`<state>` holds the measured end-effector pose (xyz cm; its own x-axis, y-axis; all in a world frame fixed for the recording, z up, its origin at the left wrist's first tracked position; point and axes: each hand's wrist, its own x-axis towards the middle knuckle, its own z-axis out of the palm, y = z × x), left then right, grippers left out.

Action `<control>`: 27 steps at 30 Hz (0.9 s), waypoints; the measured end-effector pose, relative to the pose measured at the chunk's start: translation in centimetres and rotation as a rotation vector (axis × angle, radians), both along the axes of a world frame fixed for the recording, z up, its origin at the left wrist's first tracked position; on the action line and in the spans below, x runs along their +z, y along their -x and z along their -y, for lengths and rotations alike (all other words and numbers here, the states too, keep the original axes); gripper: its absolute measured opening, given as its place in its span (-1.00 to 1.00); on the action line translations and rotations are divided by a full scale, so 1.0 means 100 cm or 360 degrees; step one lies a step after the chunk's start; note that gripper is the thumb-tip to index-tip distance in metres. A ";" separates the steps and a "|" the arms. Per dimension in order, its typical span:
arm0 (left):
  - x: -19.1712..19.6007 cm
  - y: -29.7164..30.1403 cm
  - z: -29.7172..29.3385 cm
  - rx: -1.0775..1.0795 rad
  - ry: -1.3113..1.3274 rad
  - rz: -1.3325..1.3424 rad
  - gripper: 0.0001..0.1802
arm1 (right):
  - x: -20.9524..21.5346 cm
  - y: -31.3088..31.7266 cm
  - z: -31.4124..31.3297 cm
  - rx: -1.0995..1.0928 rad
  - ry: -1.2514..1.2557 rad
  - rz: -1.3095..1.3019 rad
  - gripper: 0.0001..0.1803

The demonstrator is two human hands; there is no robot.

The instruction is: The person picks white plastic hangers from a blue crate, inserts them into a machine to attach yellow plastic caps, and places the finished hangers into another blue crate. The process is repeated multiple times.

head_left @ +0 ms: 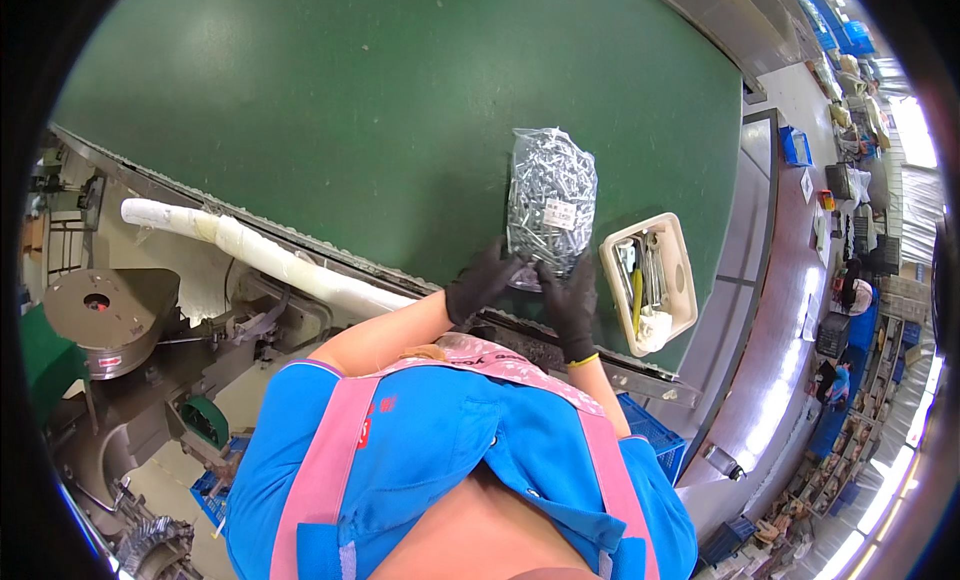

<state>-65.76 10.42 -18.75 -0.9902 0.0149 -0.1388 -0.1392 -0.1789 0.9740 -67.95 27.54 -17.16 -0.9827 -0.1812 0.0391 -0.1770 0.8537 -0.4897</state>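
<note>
A clear plastic bag (550,195) packed with small silvery metal parts lies on the green conveyor surface (350,110), a small white label on its side. Both my hands wear black gloves. My left hand (480,282) grips the near left corner of the bag. My right hand (572,305) holds the near right corner, right beside the left hand. The bag's near end is partly hidden under my fingers.
A beige plastic tray (680,250) with wrenches, a yellow-handled tool and a white cloth sits just right of the bag. A white wrapped pipe (250,248) runs along the conveyor's near edge. Grey machinery (105,315) stands at the left, blue crates (655,430) at the lower right.
</note>
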 end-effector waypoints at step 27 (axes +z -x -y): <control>-0.010 0.067 0.145 0.0515 0.1498 -0.0170 -0.59 | -0.012 0.184 0.013 0.1183 0.0273 0.0294 -0.40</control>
<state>-72.46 -4.06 -19.75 -0.9352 -0.3276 0.1346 -0.1234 0.6576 0.7432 -86.36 26.21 -18.36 -0.5992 -0.8001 -0.0264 -0.5749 0.4530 -0.6814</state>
